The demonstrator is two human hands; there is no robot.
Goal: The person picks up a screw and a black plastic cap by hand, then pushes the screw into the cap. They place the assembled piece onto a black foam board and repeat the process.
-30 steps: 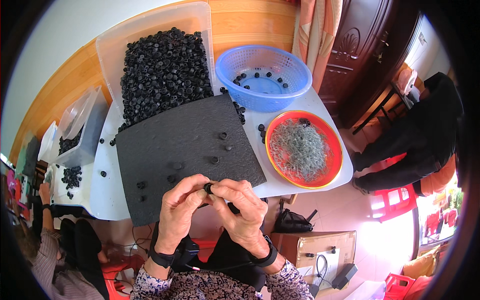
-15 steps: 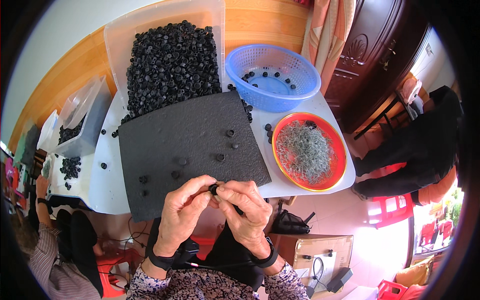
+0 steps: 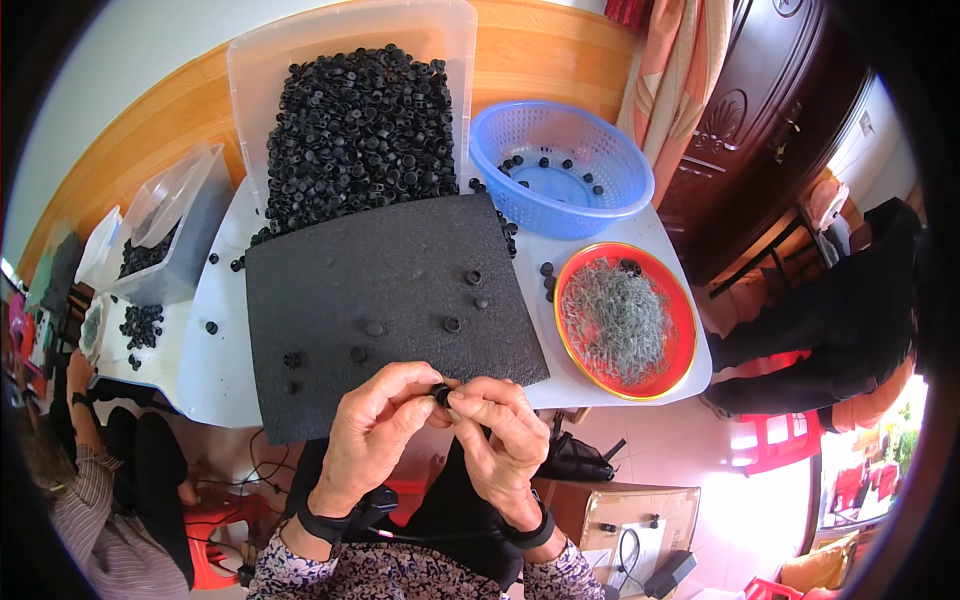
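Over the near edge of a black textured mat (image 3: 350, 265), my two hands meet at the fingertips. A small round black cap (image 3: 440, 393) is pinched between them. My left hand (image 3: 372, 432) grips it with thumb and forefinger from the left. My right hand (image 3: 497, 432) presses thumb and fingertips on its right side. Whether a tiny part sits in the cap is hidden by the fingers. Several loose black pieces, such as one upright cap (image 3: 473, 277), are scattered on the mat.
Behind the mat, a clear bin (image 3: 250, 110) holds a heap of black caps (image 3: 365, 140). On the right are a blue basket (image 3: 600, 215) with some caps and a red tray (image 3: 688, 345) of thin silvery pieces (image 3: 615, 315). Another person's arm (image 3: 85, 410) is at the left.
The whole scene has shifted slightly in the picture as the head moved. Both hands remain together on the black cap, with only a slight shift of the fingers.
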